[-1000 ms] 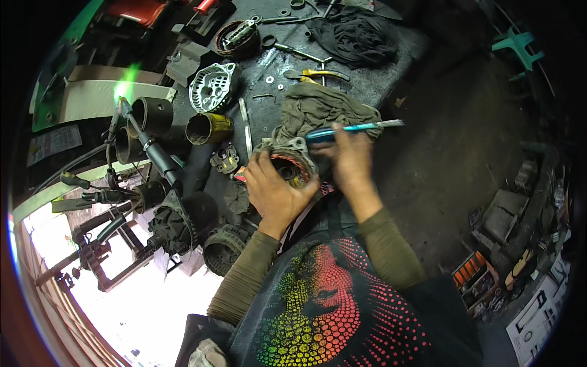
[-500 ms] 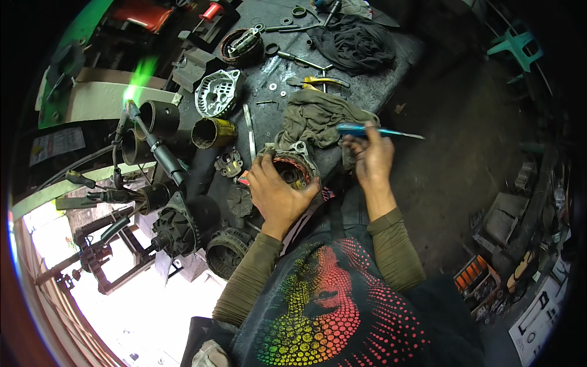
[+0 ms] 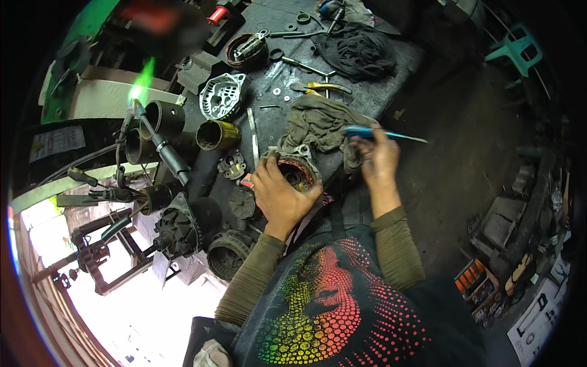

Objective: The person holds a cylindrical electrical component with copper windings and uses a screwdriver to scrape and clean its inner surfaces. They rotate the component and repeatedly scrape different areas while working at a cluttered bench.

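My left hand (image 3: 279,197) is wrapped around the near left side of an alternator housing (image 3: 304,151), with copper windings (image 3: 298,163) ringed inside it. The housing's open side faces up, near the table's front edge. Out to the right, my right hand (image 3: 380,160) is closed around a screwdriver (image 3: 359,131) with a blue handle. Its thin shaft points right, over the floor and away from the housing. The right fingers are somewhat smeared by motion. A crumpled olive rag (image 3: 315,119) lies just beyond the housing, between both hands.
Pliers with yellow handles (image 3: 327,87), a dark cloth (image 3: 358,52) and a silver end cover (image 3: 221,96) lie farther back. A lit torch (image 3: 139,110) with a green-looking flame burns at left. Nearby stand a yellow can (image 3: 218,135) and a finned rotor (image 3: 177,227).
The whole view has shifted slightly. My right hand, still holding the screwdriver, sits a touch lower and farther right. The red thing at the upper left now looks blurred.
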`<move>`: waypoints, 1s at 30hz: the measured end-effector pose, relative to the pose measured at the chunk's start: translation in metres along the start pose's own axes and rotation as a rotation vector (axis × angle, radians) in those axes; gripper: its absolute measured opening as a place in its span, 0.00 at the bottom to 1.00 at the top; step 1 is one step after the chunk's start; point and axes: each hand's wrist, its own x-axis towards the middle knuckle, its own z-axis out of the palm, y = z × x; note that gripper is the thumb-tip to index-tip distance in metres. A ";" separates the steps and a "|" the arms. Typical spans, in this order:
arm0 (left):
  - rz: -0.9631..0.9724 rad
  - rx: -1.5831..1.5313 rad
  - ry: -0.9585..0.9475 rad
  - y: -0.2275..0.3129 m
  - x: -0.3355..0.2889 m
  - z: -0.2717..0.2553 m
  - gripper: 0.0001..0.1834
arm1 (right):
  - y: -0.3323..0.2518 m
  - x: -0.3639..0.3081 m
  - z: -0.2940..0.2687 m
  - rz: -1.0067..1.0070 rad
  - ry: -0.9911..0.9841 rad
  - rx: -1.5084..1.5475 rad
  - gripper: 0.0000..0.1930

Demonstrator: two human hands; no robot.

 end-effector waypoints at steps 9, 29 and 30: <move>-0.005 0.017 0.033 -0.001 0.000 0.004 0.59 | 0.049 -0.003 0.010 -0.074 -0.294 0.093 0.15; -0.042 0.012 0.006 0.003 0.002 0.004 0.59 | 0.047 -0.004 0.017 0.089 -0.361 -0.048 0.14; -0.042 -0.007 0.018 0.003 0.002 0.003 0.59 | 0.048 -0.003 0.014 0.118 -0.422 -0.065 0.14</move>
